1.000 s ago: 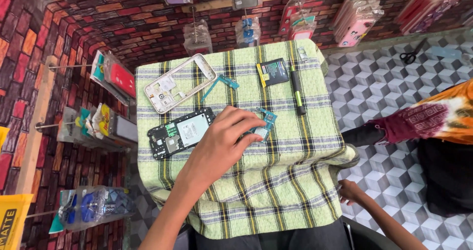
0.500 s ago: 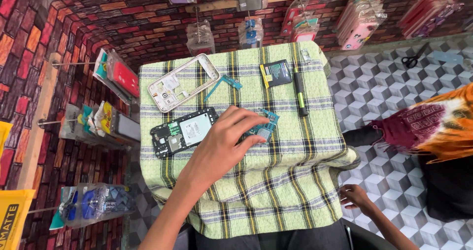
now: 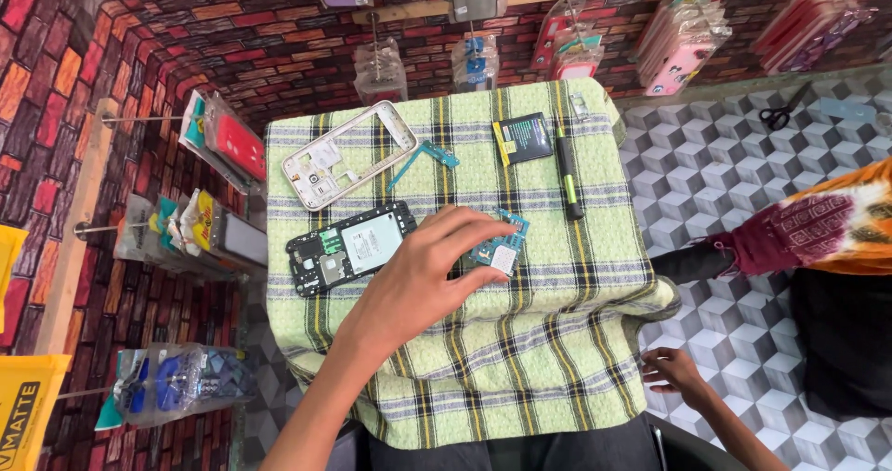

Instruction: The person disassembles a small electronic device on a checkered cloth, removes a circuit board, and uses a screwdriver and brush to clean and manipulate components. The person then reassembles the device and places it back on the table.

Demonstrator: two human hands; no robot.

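Observation:
My left hand (image 3: 418,281) reaches across a table covered with a green plaid cloth (image 3: 520,359). Its thumb and fingertips close on the left edge of a small teal circuit board (image 3: 506,248) lying on the cloth. Just left of the hand lies a black phone body (image 3: 348,248) with its back open. Beyond it are a white phone frame (image 3: 348,155) and a teal flex cable (image 3: 423,160). My right hand (image 3: 674,373) hangs off the table's near right corner, fingers apart and holding nothing.
A black battery (image 3: 523,138) and a black-and-green screwdriver (image 3: 569,174) lie at the far right of the cloth. Another person in an orange garment with a maroon sleeve (image 3: 799,234) sits at the right. Scissors (image 3: 780,113) lie on the patterned floor. Packaged phone covers (image 3: 683,39) hang on the brick wall.
My left hand has drawn back slightly, so the circuit board shows beyond its fingertips. My right hand has shifted a little along the table's corner.

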